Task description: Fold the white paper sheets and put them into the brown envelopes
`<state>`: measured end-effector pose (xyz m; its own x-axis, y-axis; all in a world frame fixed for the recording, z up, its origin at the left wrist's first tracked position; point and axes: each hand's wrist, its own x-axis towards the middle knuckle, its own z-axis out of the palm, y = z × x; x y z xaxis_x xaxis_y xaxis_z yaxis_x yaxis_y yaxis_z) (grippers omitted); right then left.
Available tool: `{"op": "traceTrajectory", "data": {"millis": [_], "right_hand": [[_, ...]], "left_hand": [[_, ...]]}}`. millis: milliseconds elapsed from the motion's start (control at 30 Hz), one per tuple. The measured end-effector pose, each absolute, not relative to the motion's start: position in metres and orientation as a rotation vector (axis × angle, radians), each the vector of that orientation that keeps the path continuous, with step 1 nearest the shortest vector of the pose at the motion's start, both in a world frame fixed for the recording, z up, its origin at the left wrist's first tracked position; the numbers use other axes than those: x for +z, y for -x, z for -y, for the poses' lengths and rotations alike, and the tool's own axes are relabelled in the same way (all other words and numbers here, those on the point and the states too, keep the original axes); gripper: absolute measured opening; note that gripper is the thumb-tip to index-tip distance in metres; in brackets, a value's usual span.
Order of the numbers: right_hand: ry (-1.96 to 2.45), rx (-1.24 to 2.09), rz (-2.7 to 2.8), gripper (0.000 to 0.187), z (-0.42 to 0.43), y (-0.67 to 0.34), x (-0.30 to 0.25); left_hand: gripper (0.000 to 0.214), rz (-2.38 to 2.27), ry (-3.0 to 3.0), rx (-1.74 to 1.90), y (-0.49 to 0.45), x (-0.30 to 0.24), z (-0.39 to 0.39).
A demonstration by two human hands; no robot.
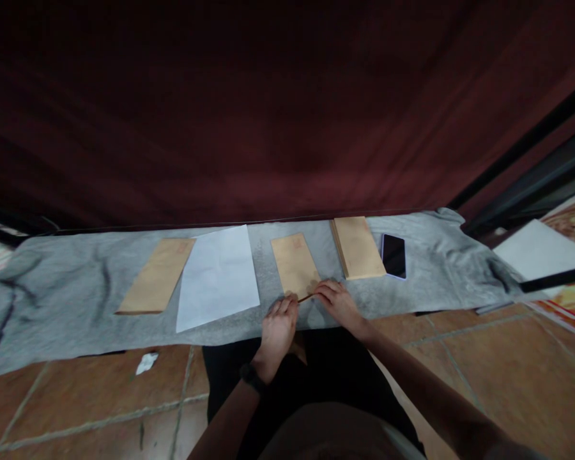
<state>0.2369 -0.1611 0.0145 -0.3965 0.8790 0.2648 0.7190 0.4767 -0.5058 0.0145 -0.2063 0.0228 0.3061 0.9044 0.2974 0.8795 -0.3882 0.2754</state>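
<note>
Head view: on a grey cloth (52, 300), the left hand (278, 322) curls on the near corner of the middle envelope (294, 263). The right hand (339, 304) apparently pinches its raised flap. A white sheet (218, 276) lies left, with an envelope stack (358, 248) and a phone (393, 255) right.

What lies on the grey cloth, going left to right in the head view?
Left tan paper envelope → white paper sheet → middle tan paper envelope → stack of tan paper envelopes → black rectangular smartphone.
</note>
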Motion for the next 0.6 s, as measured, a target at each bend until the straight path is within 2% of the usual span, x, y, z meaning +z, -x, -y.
{"op": "traceTrajectory", "data": {"millis": [333, 600], "right_hand": [[1.398, 0.354, 2.207, 0.019, 0.163, -0.231, 0.014], [1.214, 0.272, 2.340, 0.041, 0.197, -0.204, 0.019]], "left_hand": [[0.021, -1.882, -2.464, 0.507, -0.027, 0.032, 0.202], [0.025, -1.859, -2.497, 0.530, -0.026, 0.032, 0.201]]}}
